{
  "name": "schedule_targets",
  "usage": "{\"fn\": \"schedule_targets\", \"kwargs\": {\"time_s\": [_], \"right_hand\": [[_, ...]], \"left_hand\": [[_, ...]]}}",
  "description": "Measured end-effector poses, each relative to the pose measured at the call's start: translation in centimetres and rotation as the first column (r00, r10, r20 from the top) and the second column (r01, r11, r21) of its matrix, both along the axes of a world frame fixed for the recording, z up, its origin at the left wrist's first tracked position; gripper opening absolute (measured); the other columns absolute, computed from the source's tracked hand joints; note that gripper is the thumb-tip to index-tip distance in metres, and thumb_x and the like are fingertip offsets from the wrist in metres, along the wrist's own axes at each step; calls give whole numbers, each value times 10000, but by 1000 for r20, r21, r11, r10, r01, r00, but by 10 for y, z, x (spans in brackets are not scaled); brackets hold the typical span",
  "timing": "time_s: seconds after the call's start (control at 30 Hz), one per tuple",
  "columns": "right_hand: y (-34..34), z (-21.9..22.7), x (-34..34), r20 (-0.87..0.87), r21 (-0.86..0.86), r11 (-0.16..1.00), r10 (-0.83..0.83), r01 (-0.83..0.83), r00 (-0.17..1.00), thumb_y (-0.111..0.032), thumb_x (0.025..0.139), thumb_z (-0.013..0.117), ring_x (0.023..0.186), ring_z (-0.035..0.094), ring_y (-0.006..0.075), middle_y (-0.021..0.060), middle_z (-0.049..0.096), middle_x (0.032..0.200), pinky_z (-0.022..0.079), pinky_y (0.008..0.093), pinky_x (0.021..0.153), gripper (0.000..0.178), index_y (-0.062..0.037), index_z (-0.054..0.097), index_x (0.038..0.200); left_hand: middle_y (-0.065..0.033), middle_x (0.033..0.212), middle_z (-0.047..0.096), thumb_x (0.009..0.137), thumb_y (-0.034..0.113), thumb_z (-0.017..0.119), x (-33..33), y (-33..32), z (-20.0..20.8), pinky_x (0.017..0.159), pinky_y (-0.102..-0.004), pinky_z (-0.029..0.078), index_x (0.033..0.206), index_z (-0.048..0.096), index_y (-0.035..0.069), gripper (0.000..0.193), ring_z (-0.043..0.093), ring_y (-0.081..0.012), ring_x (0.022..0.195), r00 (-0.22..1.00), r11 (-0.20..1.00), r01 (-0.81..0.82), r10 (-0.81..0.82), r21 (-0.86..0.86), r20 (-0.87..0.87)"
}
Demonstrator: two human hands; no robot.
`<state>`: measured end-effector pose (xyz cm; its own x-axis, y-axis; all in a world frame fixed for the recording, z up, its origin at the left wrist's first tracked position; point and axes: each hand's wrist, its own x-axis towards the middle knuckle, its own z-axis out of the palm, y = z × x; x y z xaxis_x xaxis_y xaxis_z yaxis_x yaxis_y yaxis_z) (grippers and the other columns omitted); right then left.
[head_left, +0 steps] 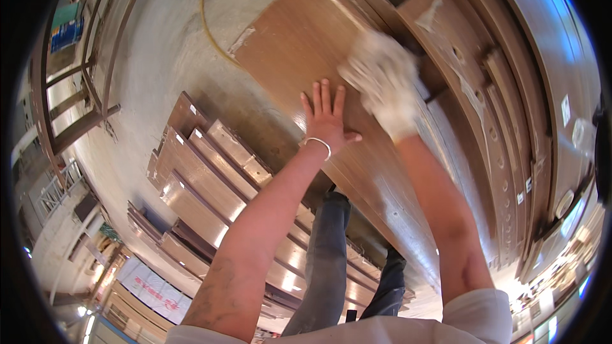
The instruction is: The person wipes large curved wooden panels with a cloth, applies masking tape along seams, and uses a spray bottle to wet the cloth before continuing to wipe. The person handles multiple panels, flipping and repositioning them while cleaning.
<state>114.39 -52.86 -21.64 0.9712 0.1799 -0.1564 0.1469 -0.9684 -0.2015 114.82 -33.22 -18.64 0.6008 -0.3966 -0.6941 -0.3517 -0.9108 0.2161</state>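
A long brown wood-grain panel (306, 32) lies tilted in front of me, running from the upper middle down toward my legs. My left hand (328, 118) is bare, with a pale bracelet at the wrist. It rests flat on the panel near its left edge, fingers spread, holding nothing. My right hand (386, 86) wears a white work glove and is over the panel's right side. Motion smears its fingers, so I cannot make out whether they are closed or whether anything is under them.
Several brown boards (491, 95) lean in layers on the right, some with round holes. Stacked panels (204, 159) stand at the lower left beside my legs. A dark metal frame (89, 121) is at the far left. A yellow hose (205, 19) curves over the concrete floor (150, 64).
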Motion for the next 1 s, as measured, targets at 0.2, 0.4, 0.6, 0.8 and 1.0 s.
{"fn": "schedule_targets", "kwargs": {"time_s": [0.2, 0.4, 0.6, 0.8, 1.0], "right_hand": [[5, -44, -75, 199, -152, 879, -421, 453, 885, -407, 864, 690, 1505, 351, 423, 155, 464, 1566, 283, 604, 1216, 696, -186, 541, 1507], [89, -40, 208, 363, 39, 954, -292, 299, 885, -419, 935, 601, 1380, 449, 362, 150, 607, 1408, 323, 555, 1132, 489, -107, 674, 1304], [176, 38, 183, 147, 48, 896, 431, -442, 890, -430, 1006, 495, 1399, 503, 357, 169, 573, 1489, 287, 586, 1201, 521, -70, 648, 1350], [177, 21, 196, 180, -147, 852, 523, -503, 833, -327, 997, 527, 1222, 637, 224, 121, 644, 1362, 424, 484, 1123, 347, -114, 678, 1226], [214, -15, 191, 324, 372, 535, 691, -758, 647, -292, 962, 590, 1150, 653, 266, 93, 733, 1183, 461, 459, 1040, 250, -117, 764, 922]], "left_hand": [[-285, 1736, -92, 774, 708, 777, 5, 8, -5, 1233, -705, -56, 1694, 17, 72, 1352, -126, -498, 1593, 996, 997, -17, 11, -69, -84], [-253, 1745, -101, 800, 660, 782, 6, 13, -8, 1240, -702, -67, 1698, 25, 99, 1301, -133, -470, 1600, 990, 992, -45, 29, -116, -138], [-145, 1778, -8, 806, 673, 753, 10, 10, -8, 1266, -661, -82, 1704, 94, 144, 1233, -81, -410, 1623, 958, 998, -26, 6, -64, -286], [-160, 1774, -48, 780, 690, 760, 0, 11, -10, 1260, -678, -77, 1703, 120, 154, 1244, -112, -416, 1618, 996, 994, -54, 46, -98, -81], [-143, 1773, 35, 773, 719, 741, -3, 14, -25, 1251, -700, -80, 1689, 206, 145, 1207, -95, -430, 1614, 987, 989, -36, 12, -144, -159]]}}
